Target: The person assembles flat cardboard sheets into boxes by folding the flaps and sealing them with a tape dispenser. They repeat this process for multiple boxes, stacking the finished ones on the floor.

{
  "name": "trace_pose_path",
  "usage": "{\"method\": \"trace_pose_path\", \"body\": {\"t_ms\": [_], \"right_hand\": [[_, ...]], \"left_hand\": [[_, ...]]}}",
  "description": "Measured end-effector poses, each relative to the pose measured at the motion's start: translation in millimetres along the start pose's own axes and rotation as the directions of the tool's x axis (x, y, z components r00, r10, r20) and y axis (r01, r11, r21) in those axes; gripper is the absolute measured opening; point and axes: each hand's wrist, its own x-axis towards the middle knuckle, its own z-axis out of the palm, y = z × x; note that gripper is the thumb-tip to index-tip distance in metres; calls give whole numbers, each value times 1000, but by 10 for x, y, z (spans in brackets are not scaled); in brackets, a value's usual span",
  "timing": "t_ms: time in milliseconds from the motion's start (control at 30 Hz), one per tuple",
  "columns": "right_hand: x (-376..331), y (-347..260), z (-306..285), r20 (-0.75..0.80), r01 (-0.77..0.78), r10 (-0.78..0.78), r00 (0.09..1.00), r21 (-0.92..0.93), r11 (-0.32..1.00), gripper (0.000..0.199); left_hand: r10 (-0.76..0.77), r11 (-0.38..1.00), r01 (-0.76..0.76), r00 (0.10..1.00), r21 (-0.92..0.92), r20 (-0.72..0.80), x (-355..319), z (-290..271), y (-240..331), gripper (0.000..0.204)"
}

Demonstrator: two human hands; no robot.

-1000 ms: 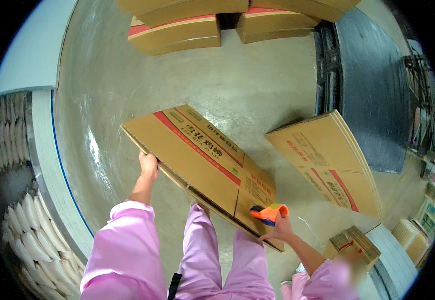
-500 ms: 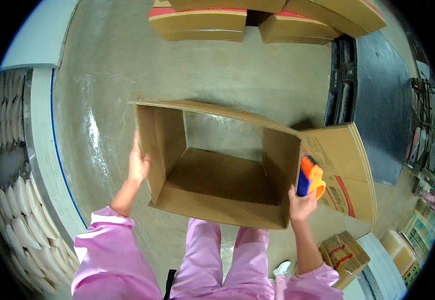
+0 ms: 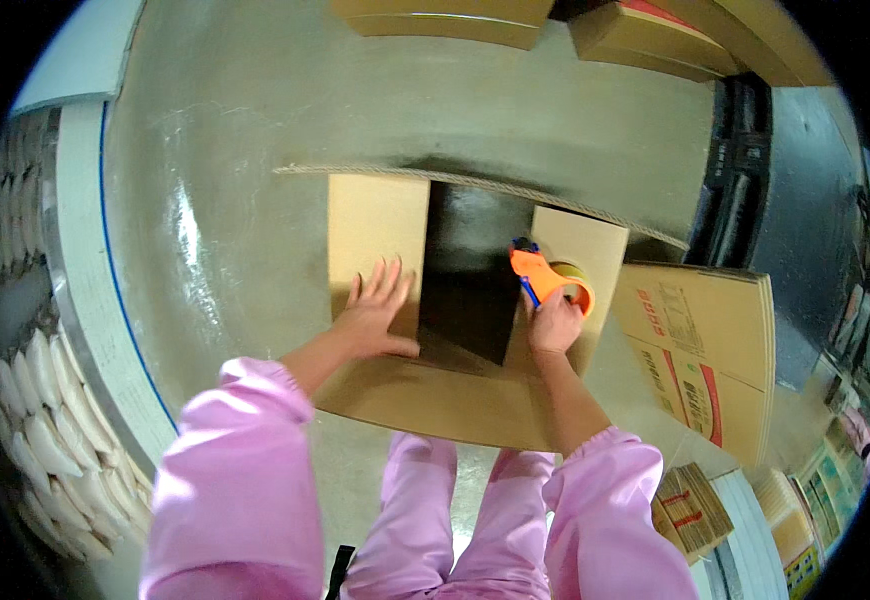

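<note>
A brown cardboard box (image 3: 445,405) stands on the floor in front of my legs. Its left flap (image 3: 377,225) and right flap (image 3: 583,240) lie folded inward, with a dark gap between them. The far flap stands up nearly edge-on, and the near flap slopes toward me. My left hand (image 3: 365,322) rests on the left flap, fingers spread. In my right hand (image 3: 555,325) is an orange and blue tape dispenser (image 3: 537,268) with a roll of tape; that hand is over the right flap.
A flattened carton (image 3: 700,350) leans at the right, near a black pallet (image 3: 740,160). Closed cartons (image 3: 445,20) line the far side. White filled bags (image 3: 60,430) lie at the left behind a pale ledge (image 3: 83,250). A strapped cardboard bundle (image 3: 693,510) sits at the lower right.
The box, earlier held by its sides and see-through, now has its left and right flaps folded in. Both hands moved inward onto these flaps; the tape dispenser stays in my right hand.
</note>
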Motion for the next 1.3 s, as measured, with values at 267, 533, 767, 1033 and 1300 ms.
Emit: {"method": "trace_pose_path", "body": {"t_ms": [267,533,767,1033,1300], "right_hand": [[44,149,94,110,181,-174,979,-60,982,45],[287,-202,-1063,90,330,-356,930,220,918,37],[1616,-953,-2107,-141,76,2,990,548,833,25],[476,-924,-667,-298,59,-24,954,110,992,44],[120,-1225,-325,-78,81,-54,995,404,911,36]], "left_hand": [[203,913,-373,768,166,608,-776,103,-127,104],[39,998,-33,992,-57,122,47,-701,-1083,42],[-639,716,-4,399,-698,-658,-39,412,-1121,71],[-755,637,282,414,-717,-508,222,351,-956,41],[-795,605,425,372,-673,-480,337,80,-629,69]]}}
